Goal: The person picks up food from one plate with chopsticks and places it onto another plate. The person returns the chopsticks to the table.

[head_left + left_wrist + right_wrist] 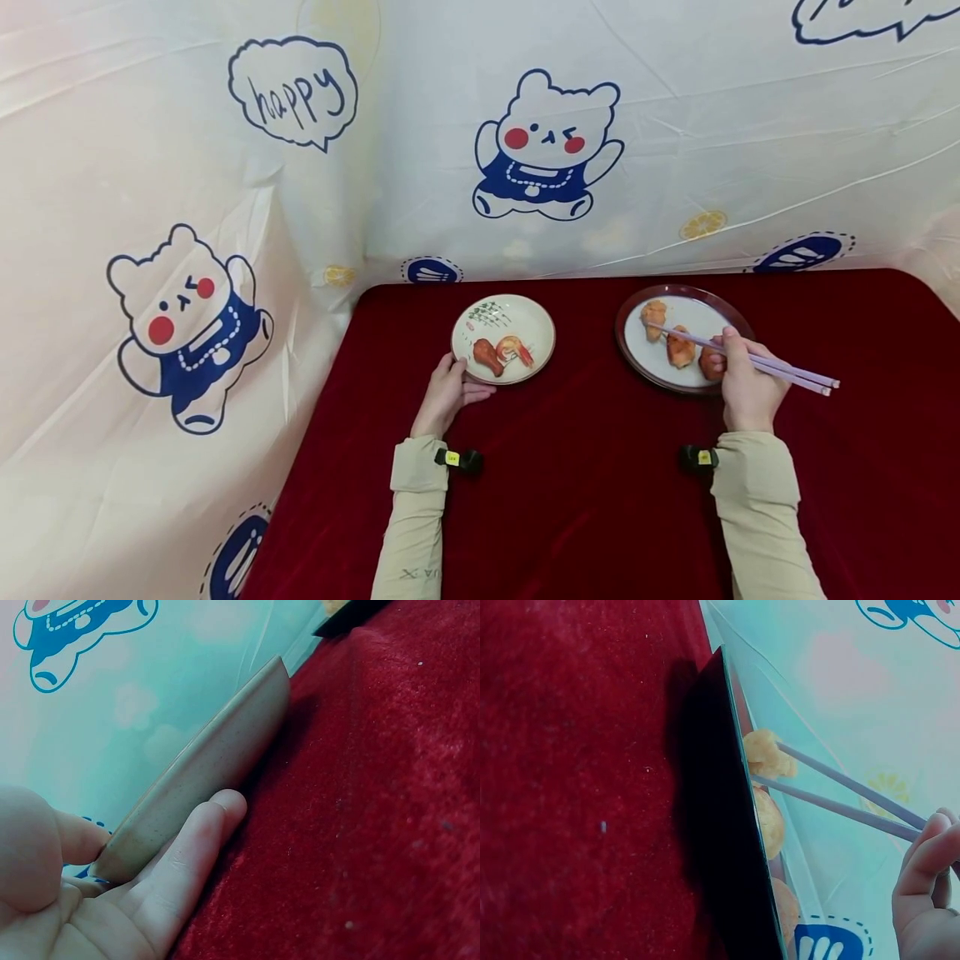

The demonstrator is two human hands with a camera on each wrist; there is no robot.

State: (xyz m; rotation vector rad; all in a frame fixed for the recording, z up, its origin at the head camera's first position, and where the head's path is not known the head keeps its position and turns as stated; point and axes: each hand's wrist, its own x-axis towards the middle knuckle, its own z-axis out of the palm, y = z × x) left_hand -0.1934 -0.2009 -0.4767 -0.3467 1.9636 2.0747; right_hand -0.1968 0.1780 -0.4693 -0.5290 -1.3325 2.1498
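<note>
My left hand (446,396) holds the near left rim of a small cream plate (528,317), thumb at the rim and fingers beneath, as the left wrist view shows. A small drumstick (487,357) and a shrimp (510,348) lie on that plate. In my right hand (752,396) is a pair of pale purple chopsticks (798,379). Their tips reach a pale fried piece (765,752) at the far left of a round brown-rimmed plate (637,367), one tip on either side. Whether they squeeze it I cannot tell. Beside it lie a browned piece (680,348) and another (708,363), partly behind my fingers.
Both plates are on a dark red cloth (585,483) covering the table, with a stretch of cloth between them. A white curtain (420,108) printed with cartoon bears hangs behind and to the left. Black wrist cameras (471,462) sit on both sleeves.
</note>
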